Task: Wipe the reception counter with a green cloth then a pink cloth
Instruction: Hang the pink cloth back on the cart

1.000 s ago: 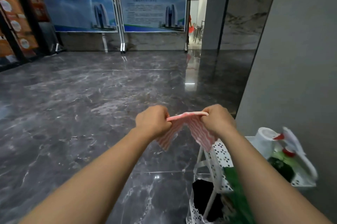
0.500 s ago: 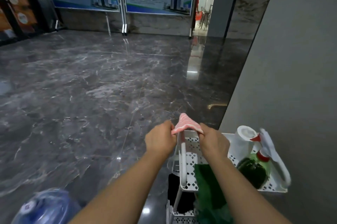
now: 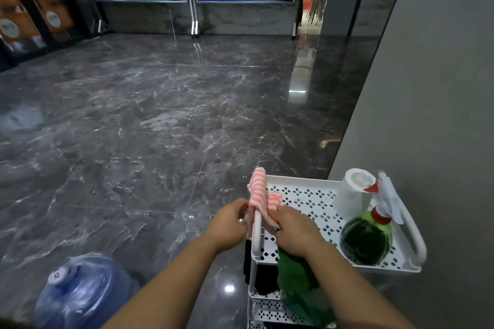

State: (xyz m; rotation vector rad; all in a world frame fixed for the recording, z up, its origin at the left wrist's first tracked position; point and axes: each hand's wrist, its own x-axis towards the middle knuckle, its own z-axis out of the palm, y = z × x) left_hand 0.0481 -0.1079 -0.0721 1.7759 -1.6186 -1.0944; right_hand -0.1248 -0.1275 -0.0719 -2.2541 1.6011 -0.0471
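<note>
Left hand (image 3: 230, 224) pinches the outer flap of the pink cloth (image 3: 258, 195) and right hand (image 3: 294, 232) grips the inner flap, with the striped cloth draped right over the white handle rail (image 3: 257, 235) at the left end of the cart's top tray (image 3: 307, 200)! Just below the right wrist, the green cloth (image 3: 296, 275) hangs over the tray's near edge. Further right in the tray stands a paper roll (image 3: 350, 195), with a green spray bottle (image 3: 366, 240) just nearer than it.
</note>
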